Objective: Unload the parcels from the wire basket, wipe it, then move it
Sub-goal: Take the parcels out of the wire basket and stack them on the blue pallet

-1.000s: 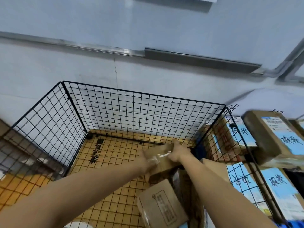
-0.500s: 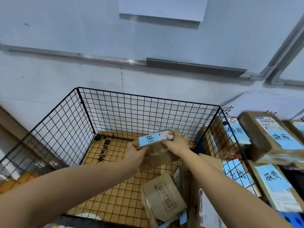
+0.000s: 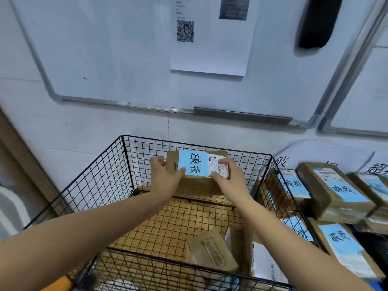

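A black wire basket (image 3: 98,181) stands against the wall on a yellow wooden surface. Above its middle, a brown cardboard parcel (image 3: 197,185) with a blue handwritten label and a white shipping label is held up between both hands. My left hand (image 3: 165,177) grips its left side. My right hand (image 3: 228,179) grips its right side, fingers over the white label. A smaller brown parcel (image 3: 210,250) lies in the basket's near right corner, with more parcels (image 3: 264,263) leaning beside it.
Several blue-labelled parcels (image 3: 336,190) are stacked outside the basket on the right. A whiteboard (image 3: 126,49) with a printed sheet (image 3: 212,34) hangs on the wall behind. A white rounded object (image 3: 10,208) sits at the left edge.
Both hands have lifted the parcel from low in the basket to above its rim height and turned its blue label towards me. The view has tilted upward.
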